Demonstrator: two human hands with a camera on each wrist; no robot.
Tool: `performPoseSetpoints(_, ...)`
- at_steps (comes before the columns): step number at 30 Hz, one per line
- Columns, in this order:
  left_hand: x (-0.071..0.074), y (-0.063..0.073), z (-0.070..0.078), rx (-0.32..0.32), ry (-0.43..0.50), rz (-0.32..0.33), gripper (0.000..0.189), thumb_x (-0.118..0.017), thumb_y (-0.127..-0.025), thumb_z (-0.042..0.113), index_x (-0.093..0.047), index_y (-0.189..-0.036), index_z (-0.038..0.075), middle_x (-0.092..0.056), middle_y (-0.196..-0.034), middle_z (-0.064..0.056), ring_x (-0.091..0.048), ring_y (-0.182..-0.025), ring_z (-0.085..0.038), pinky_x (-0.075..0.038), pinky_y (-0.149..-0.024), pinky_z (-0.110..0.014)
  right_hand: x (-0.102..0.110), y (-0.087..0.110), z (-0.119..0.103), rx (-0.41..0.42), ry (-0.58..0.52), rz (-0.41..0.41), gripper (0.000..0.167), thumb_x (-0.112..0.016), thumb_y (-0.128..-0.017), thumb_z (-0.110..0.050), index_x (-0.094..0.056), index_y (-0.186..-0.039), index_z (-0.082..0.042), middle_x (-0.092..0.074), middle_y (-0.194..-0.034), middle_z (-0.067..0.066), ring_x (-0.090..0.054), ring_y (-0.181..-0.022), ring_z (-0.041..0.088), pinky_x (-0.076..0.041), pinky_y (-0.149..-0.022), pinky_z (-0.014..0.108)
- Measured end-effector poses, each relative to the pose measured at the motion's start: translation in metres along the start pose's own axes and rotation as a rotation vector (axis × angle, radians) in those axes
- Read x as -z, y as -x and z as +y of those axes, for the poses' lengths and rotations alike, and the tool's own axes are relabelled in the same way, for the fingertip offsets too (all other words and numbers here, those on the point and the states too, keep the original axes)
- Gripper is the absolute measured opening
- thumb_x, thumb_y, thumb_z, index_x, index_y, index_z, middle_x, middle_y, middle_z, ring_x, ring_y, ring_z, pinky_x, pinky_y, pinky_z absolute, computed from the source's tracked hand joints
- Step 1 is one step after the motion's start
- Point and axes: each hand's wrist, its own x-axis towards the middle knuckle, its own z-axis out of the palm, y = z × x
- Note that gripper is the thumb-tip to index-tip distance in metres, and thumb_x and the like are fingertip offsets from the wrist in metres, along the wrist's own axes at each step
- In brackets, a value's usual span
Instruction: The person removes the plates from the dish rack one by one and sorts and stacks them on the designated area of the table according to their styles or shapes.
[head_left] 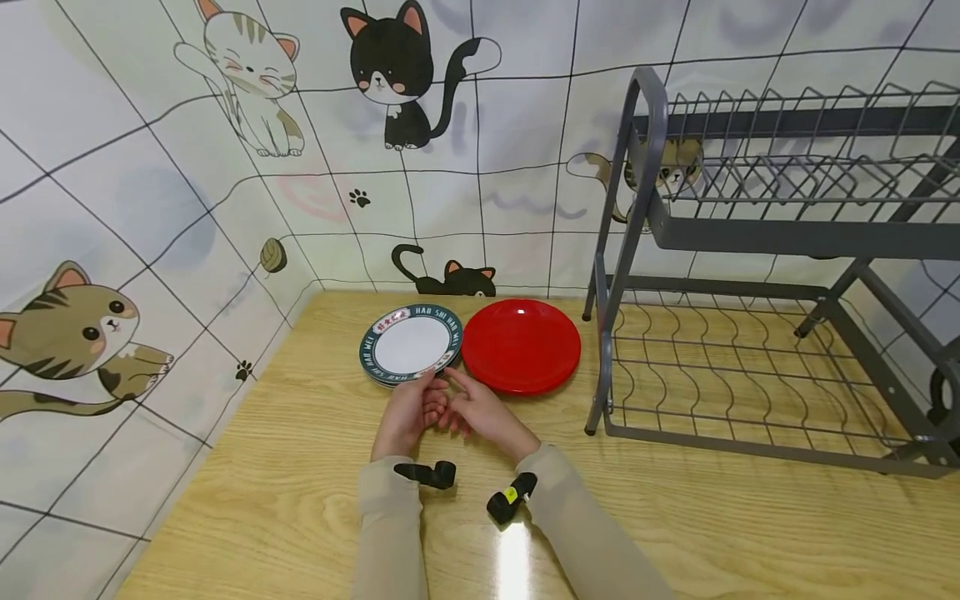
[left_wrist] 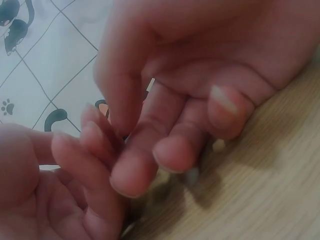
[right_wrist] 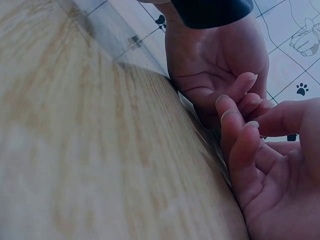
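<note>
A white plate with a dark green, lettered rim [head_left: 412, 342] lies at the back left of the table, with another rim showing beneath its front edge. Touching or nearly touching its right side is a red plate [head_left: 521, 347]. My left hand [head_left: 414, 408] is at the front edge of the green-rimmed plate, its thumb overlapping the rim in the head view. Close beside it, my right hand [head_left: 480, 410] points its index finger toward the same edge. Both wrist views show loosely bent fingers [left_wrist: 134, 172] low over the wood, the two hands' fingertips meeting, nothing visible between them.
A grey two-tier metal dish rack [head_left: 750, 433] stands on the right of the wooden table [head_left: 300, 500]. Behind and to the left rise walls [head_left: 517, 233] covered with cat drawings and a grid. Black wrist cameras [head_left: 442, 474] sit on both sleeves.
</note>
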Motion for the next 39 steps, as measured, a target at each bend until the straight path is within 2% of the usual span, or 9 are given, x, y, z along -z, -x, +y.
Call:
performPoseSetpoints(9,0.002,-0.002,0.000,-0.002,0.005,0.004,0.034,-0.044,-0.093,0.029,-0.059,-0.092,-0.002,-0.057,-0.059,-0.003,-0.050,-0.048,-0.010,-0.040,-0.045,-0.019,-0.002,0.001,-0.003,-0.014,0.016,0.012,0.056,-0.043,-0.089,-0.011,-0.026,-0.141,-0.020,-0.059,-0.071,0.010,-0.053,-0.055,0.021,-0.046,-0.046,0.027)
performPoseSetpoints(18,0.000,0.000,0.004,-0.002,-0.029,-0.017,0.038,-0.040,-0.094,0.029,-0.057,-0.103,-0.005,-0.057,-0.061,-0.003,-0.050,-0.048,-0.010,-0.039,-0.044,-0.018,-0.006,-0.004,-0.002,-0.013,0.093,0.023,0.055,-0.044,-0.089,-0.011,-0.026,-0.141,-0.021,-0.057,-0.069,0.008,-0.052,-0.051,0.020,-0.045,-0.043,0.027)
performPoseSetpoints(24,0.000,-0.001,0.003,-0.001,-0.025,-0.032,0.039,-0.039,-0.095,0.030,-0.054,-0.105,-0.005,-0.056,-0.061,-0.003,-0.049,-0.047,-0.010,-0.038,-0.043,-0.019,-0.006,-0.003,-0.002,-0.015,0.094,0.029,0.055,-0.044,-0.089,-0.011,-0.027,-0.140,-0.022,-0.057,-0.068,0.009,-0.051,-0.049,0.020,-0.045,-0.043,0.027)
performPoseSetpoints(29,-0.008,-0.003,-0.001,0.002,-0.029,-0.040,0.036,-0.042,-0.094,0.029,-0.055,-0.102,-0.003,-0.055,-0.061,-0.003,-0.048,-0.047,-0.011,-0.038,-0.043,-0.019,0.000,0.002,0.003,-0.031,0.074,0.046,0.054,-0.044,-0.089,-0.011,-0.028,-0.140,-0.022,-0.057,-0.069,0.009,-0.054,-0.053,0.021,-0.046,-0.044,0.028)
performPoseSetpoints(31,-0.010,-0.003,-0.003,-0.002,-0.054,-0.041,0.035,-0.043,-0.093,0.029,-0.055,-0.103,-0.003,-0.054,-0.062,-0.003,-0.048,-0.048,-0.011,-0.037,-0.043,-0.019,0.001,0.005,0.004,-0.026,0.049,0.050,0.055,-0.045,-0.089,-0.011,-0.027,-0.140,-0.022,-0.058,-0.069,0.009,-0.055,-0.053,0.021,-0.046,-0.044,0.027)
performPoseSetpoints(34,-0.014,-0.002,-0.001,-0.022,-0.097,-0.037,0.032,-0.047,-0.092,0.026,-0.055,-0.103,-0.002,-0.053,-0.064,-0.004,-0.045,-0.048,-0.012,-0.035,-0.043,-0.019,0.002,0.015,-0.008,-0.032,0.001,0.036,0.056,-0.044,-0.090,-0.009,-0.024,-0.141,-0.019,-0.058,-0.073,0.016,-0.056,-0.058,0.028,-0.047,-0.047,0.029)
performPoseSetpoints(39,-0.016,-0.004,0.004,-0.068,-0.239,-0.040,0.025,-0.048,-0.091,0.022,-0.055,-0.100,0.000,-0.054,-0.067,-0.007,-0.044,-0.045,-0.013,-0.036,-0.042,-0.020,0.001,0.016,-0.012,-0.022,-0.021,-0.018,0.058,-0.045,-0.092,-0.011,-0.017,-0.142,-0.023,-0.058,-0.079,0.018,-0.057,-0.062,0.031,-0.047,-0.048,0.030)
